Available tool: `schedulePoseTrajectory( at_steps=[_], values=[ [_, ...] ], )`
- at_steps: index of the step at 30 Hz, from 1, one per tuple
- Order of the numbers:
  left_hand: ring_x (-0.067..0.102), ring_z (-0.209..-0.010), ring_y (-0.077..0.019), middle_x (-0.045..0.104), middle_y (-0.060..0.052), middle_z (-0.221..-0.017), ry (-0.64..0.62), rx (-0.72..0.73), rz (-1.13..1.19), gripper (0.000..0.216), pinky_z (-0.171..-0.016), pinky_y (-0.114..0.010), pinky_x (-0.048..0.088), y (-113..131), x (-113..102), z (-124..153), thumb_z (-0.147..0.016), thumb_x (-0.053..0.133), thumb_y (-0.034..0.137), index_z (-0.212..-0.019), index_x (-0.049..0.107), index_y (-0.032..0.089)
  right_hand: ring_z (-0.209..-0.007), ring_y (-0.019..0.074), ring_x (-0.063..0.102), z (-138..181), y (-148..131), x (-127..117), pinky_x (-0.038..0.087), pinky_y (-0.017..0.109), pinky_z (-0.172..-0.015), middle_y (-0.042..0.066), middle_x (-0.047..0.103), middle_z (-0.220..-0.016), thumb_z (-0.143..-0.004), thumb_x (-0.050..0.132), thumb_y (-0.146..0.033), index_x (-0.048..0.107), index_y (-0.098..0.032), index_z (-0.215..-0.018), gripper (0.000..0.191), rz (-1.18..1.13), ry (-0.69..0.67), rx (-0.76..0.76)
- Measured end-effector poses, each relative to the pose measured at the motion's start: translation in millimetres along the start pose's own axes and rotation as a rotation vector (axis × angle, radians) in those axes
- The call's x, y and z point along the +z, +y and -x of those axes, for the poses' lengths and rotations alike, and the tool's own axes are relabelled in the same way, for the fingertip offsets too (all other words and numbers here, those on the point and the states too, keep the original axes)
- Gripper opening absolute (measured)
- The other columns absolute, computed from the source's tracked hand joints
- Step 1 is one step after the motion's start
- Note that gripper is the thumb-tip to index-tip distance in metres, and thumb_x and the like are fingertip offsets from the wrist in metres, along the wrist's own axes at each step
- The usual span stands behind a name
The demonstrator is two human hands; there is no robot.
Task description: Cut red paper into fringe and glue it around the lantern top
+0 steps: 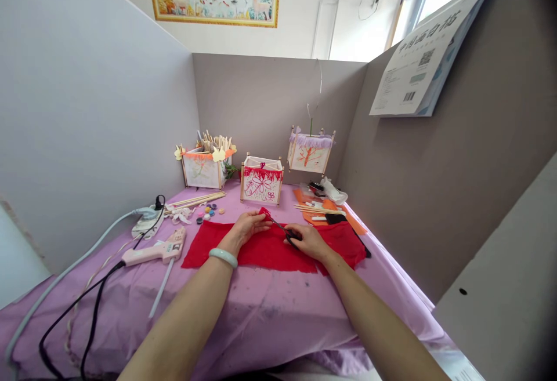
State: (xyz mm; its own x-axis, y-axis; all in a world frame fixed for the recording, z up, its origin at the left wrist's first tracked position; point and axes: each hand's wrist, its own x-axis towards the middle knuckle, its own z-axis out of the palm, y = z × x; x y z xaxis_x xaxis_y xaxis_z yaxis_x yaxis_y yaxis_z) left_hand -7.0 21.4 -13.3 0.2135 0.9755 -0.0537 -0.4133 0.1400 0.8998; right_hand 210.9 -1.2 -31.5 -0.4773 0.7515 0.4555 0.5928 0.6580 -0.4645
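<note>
My left hand (249,227), with a pale bangle on its wrist, pinches a small piece of red cloth (264,212). My right hand (310,242) grips black-handled scissors (292,235), whose blades point left to the small red piece. Whether the blades are cutting through it is too small to tell. Beneath both hands a long strip of red fabric (278,256) lies across the table. Just behind them stands a white box lantern (262,188) with stick corners, a red fringe and a flower drawing.
A pink glue gun (159,250) and a power strip (148,222) with cords lie at left. A box of sticks (203,170) stands at back left. A second lantern (308,156) hangs at back right. Partition walls (278,97) enclose the purple-covered table (270,305).
</note>
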Motion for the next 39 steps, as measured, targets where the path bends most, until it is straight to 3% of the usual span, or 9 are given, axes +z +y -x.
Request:
schedulePoseTrajectory(
  at_steps=[39],
  values=[
    [0.068, -0.069, -0.0228, 0.066, -0.01, -0.07, 0.017, -0.011, -0.013, 0.006, -0.065, -0.031, 0.054, 1.2, 3.1, 0.3, -0.077, 0.056, 0.004, -0.075, 0.053, 0.009, -0.055, 0.0099, 0.046, -0.8, 4.1, 1.5, 0.033, 0.02, -0.054, 0.0, 0.057, -0.065, -0.077, 0.059, -0.036, 0.063, -0.018, -0.097, 0.027, 0.03, 0.018, -0.02]
  ],
)
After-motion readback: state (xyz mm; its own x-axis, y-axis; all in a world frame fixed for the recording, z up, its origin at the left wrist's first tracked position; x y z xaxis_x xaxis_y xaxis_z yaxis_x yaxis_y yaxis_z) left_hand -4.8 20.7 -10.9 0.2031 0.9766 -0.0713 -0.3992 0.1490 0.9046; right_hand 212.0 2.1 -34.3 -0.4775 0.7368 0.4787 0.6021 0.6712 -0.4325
